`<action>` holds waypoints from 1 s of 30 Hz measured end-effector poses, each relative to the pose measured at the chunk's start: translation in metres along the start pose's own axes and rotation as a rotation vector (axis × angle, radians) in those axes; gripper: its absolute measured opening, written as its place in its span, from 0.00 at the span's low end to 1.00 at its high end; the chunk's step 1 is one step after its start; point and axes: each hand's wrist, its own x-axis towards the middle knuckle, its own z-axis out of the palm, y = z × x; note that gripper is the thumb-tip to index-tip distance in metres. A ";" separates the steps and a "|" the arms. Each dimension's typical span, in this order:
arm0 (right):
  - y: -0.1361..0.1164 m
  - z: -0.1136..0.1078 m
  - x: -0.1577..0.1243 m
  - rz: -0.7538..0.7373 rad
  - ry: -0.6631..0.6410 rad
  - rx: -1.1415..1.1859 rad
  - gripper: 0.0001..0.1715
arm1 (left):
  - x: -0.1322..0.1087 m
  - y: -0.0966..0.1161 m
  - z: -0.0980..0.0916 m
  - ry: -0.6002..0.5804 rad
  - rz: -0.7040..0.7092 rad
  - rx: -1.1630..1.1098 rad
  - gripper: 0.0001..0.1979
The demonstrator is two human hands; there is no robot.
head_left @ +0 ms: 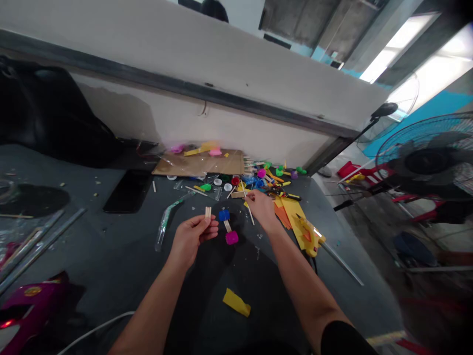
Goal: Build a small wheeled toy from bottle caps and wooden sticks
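Note:
My left hand [192, 236] is closed on a short bundle of wooden sticks [208, 212], held upright over the dark table. My right hand [261, 207] reaches further back and pinches a thin wooden stick [250, 214] near the pile of small parts. Between the two hands a stick [227, 226] lies on the table with a blue cap [223, 215] at one end and a pink cap [232, 237] at the other.
A pile of coloured caps and sticks [258, 177] lies beside a cardboard sheet [201, 163]. A yellow glue gun [308, 234] rests on yellow and orange paper at right. A yellow scrap [236, 301] lies near me, a black phone [127, 191] at left, a fan [428, 158] at right.

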 end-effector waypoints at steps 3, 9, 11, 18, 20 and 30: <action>0.005 0.005 0.012 0.102 -0.127 -0.249 0.14 | -0.001 0.001 0.000 -0.022 -0.041 -0.008 0.08; 0.008 -0.005 0.016 0.187 -0.142 -0.192 0.15 | -0.003 0.003 -0.001 -0.049 -0.070 -0.012 0.07; 0.008 -0.017 0.010 0.226 -0.126 0.045 0.15 | -0.005 0.003 0.000 -0.054 -0.084 -0.006 0.06; -0.034 -0.024 -0.033 0.187 -0.267 1.141 0.15 | -0.011 0.000 0.010 -0.116 -0.195 0.056 0.05; -0.044 -0.016 -0.036 0.154 -0.294 1.183 0.15 | -0.012 0.000 0.011 -0.135 -0.219 0.069 0.05; -0.047 0.000 -0.036 0.062 -0.275 1.186 0.13 | -0.017 0.001 0.010 -0.172 -0.272 0.082 0.07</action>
